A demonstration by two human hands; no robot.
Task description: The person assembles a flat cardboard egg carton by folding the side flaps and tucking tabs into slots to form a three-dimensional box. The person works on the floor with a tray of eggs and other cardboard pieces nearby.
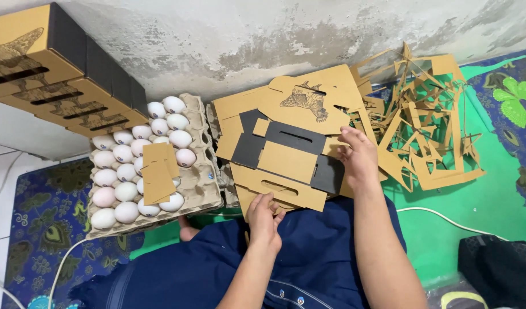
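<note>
A flat die-cut cardboard box blank (288, 163), brown with black panels and a bird drawing, lies on a stack of similar blanks (308, 97) in front of my lap. My left hand (264, 220) grips the blank's near edge. My right hand (357, 157) presses on its right side, fingers curled over the edge. Both hands hold the same blank.
A grey pulp tray (203, 183) of white eggs (125, 171) sits to the left, with small cardboard pieces (158, 171) on top. Folded brown-and-black boxes (56, 74) are stacked at the upper left. Cardboard offcuts (429, 131) pile up on the right, on a green mat (480, 194).
</note>
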